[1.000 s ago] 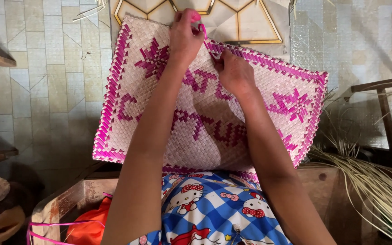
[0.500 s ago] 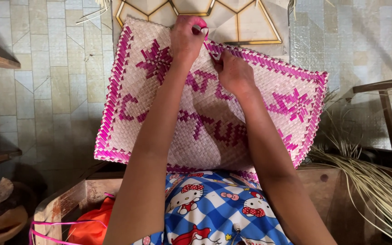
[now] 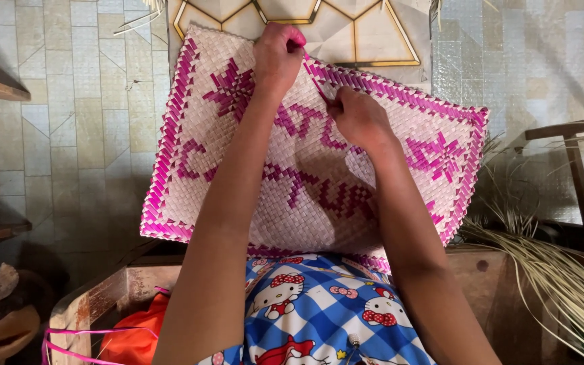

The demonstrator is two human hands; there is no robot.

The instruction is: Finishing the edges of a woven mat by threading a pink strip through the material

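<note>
Left hand (image 3: 277, 55) is closed on the far top edge of the woven mat (image 3: 238, 182), gripping its pink border. Right hand (image 3: 358, 116), just beside it, pinches a thin pink strip (image 3: 316, 82) that runs up to that same edge. That mat (pale straw with pink stars and a pink braided rim) lies tilted across the person's lap, over a blue checked cloth (image 3: 319, 311). Loose straw strands (image 3: 562, 284) lie at the right, an orange bundle (image 3: 133, 334) at the lower left.
</note>
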